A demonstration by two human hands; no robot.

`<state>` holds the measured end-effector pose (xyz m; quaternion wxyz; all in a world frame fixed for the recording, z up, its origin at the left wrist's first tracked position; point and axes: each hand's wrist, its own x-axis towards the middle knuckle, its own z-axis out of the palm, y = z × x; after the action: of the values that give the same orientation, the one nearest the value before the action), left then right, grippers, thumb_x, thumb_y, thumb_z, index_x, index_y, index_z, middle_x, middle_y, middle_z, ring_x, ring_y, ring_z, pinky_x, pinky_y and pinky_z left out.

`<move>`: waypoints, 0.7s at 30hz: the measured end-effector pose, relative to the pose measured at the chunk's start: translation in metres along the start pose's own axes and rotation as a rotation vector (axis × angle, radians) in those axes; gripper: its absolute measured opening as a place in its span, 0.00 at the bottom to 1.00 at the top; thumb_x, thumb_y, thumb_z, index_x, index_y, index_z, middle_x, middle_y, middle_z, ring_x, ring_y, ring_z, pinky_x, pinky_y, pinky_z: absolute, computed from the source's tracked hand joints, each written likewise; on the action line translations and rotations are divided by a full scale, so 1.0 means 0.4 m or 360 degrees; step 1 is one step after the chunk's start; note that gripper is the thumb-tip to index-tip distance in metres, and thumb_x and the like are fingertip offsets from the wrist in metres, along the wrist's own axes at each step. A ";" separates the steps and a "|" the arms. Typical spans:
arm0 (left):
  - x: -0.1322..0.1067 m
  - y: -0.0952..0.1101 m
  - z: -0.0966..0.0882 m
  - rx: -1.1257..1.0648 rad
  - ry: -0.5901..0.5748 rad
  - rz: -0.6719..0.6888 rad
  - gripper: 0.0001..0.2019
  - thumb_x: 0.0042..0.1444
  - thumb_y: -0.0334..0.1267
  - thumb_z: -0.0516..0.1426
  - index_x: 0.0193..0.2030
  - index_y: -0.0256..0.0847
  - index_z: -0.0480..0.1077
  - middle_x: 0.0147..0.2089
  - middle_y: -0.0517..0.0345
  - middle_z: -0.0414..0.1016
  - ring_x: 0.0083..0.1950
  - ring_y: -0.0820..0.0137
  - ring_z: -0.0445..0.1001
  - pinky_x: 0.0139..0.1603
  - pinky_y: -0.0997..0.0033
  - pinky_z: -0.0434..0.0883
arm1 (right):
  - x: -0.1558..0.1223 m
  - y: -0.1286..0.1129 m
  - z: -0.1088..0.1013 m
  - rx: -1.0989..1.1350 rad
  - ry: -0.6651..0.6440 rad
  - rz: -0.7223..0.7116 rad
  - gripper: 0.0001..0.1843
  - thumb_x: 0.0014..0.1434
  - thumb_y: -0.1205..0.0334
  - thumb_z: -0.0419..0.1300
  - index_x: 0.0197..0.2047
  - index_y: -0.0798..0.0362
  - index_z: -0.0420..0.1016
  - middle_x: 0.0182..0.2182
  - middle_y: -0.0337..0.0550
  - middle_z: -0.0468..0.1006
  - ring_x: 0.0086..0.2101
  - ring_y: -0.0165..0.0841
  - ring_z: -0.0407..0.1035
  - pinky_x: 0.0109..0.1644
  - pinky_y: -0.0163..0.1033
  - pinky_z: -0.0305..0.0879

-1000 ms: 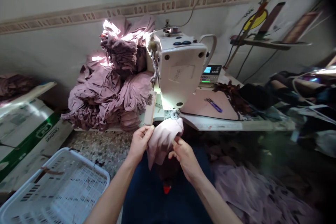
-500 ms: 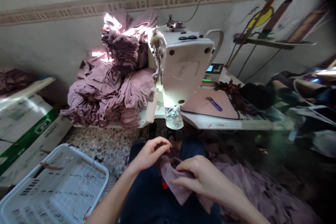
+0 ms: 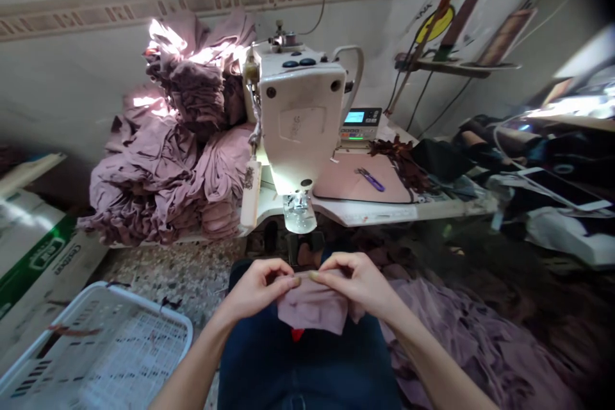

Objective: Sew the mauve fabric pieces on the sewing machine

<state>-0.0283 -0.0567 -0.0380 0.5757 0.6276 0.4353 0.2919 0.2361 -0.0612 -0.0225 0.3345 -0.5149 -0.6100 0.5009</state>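
A small mauve fabric piece (image 3: pixel 314 307) lies over my lap, held by its top edge. My left hand (image 3: pixel 257 288) pinches that edge on the left. My right hand (image 3: pixel 358 282) pinches it on the right, fingertips almost meeting the left hand's. Just beyond the hands stands a white sewing machine (image 3: pixel 300 122) with its lit needle area (image 3: pixel 298 208) at the table's front edge. A bit of red (image 3: pixel 298 334) shows under the fabric.
A tall heap of mauve garments (image 3: pixel 168 160) fills the table left of the machine. A white plastic basket (image 3: pixel 91 352) sits on the floor at lower left. Purple snips (image 3: pixel 369 179) lie on a pink mat. More mauve cloth (image 3: pixel 471 346) spreads at my right. Cardboard boxes (image 3: pixel 33 256) stand left.
The fabric was held up at the machine's needle, then came down to my lap. Both hands now pinch its top edge side by side. The view shifted slightly right.
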 end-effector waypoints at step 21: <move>0.011 0.039 -0.016 0.0382 0.0309 0.0522 0.18 0.73 0.46 0.62 0.63 0.39 0.80 0.31 0.60 0.72 0.30 0.71 0.69 0.32 0.75 0.65 | 0.007 -0.073 0.002 -0.0158 0.0561 -0.0566 0.15 0.64 0.55 0.72 0.27 0.52 0.84 0.24 0.41 0.83 0.25 0.34 0.74 0.31 0.36 0.67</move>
<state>-0.0287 -0.0492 -0.0221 0.3972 0.7230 0.4124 0.3867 0.2260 -0.0579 0.0048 0.4928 -0.4948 -0.6470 0.3062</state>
